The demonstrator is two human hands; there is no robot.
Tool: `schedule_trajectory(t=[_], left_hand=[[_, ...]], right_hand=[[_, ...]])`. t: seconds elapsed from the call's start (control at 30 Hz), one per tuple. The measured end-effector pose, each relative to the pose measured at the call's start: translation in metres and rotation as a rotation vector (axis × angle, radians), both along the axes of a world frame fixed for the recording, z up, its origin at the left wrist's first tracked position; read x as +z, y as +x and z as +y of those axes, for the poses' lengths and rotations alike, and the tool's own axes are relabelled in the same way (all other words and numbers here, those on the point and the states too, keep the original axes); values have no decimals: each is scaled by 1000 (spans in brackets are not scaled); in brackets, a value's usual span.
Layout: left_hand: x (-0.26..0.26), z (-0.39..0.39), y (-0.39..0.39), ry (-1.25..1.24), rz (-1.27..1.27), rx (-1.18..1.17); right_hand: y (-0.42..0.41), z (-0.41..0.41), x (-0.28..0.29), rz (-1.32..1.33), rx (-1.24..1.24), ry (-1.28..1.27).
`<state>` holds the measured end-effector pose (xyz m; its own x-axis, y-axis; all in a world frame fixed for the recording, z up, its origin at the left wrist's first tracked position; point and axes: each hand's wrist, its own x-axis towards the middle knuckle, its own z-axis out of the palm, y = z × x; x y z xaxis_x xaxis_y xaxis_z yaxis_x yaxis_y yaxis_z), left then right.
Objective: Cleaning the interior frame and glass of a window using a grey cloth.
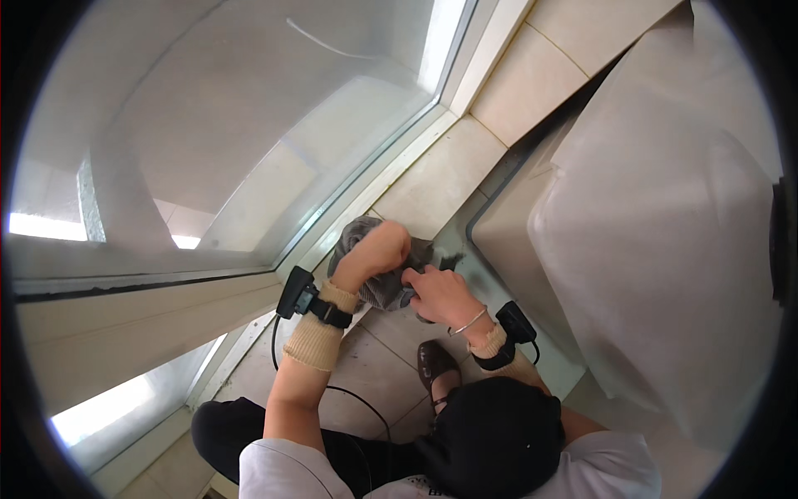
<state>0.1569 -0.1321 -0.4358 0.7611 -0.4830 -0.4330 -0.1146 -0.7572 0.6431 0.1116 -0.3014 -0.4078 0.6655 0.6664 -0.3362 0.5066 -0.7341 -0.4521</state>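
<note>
A crumpled grey ribbed cloth [388, 288] lies on the tiled floor beside the window frame. My left hand [378, 247] is closed in a fist on its upper part, with the fingertips hidden. At the cloth's right side, my right hand [441, 294] has its fingers and thumb bent around the edge of the fabric. Both wrists carry strapped black devices over beige knit cuffs. Just above my right hand is a small dark tuft [452, 259], too unclear to identify.
Glass panes [349, 143] in a pale frame [399, 165] rise at the left. On the right, a large box-shaped object under a translucent plastic sheet [654, 237] stands on a grey base [555, 358]. My brown shoe [436, 365] and a black cable [368, 408] are close below.
</note>
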Motion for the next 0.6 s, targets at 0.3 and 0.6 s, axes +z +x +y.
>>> schedule_trajectory(t=[0.3,0.6], left_hand=[[-17,-78,136,-243,-1006,201],[-64,-102,177,278,-1099,292]], right_hand=[[22,12,28,-337,-452,228],[20,7,-17,-144,-382,108]])
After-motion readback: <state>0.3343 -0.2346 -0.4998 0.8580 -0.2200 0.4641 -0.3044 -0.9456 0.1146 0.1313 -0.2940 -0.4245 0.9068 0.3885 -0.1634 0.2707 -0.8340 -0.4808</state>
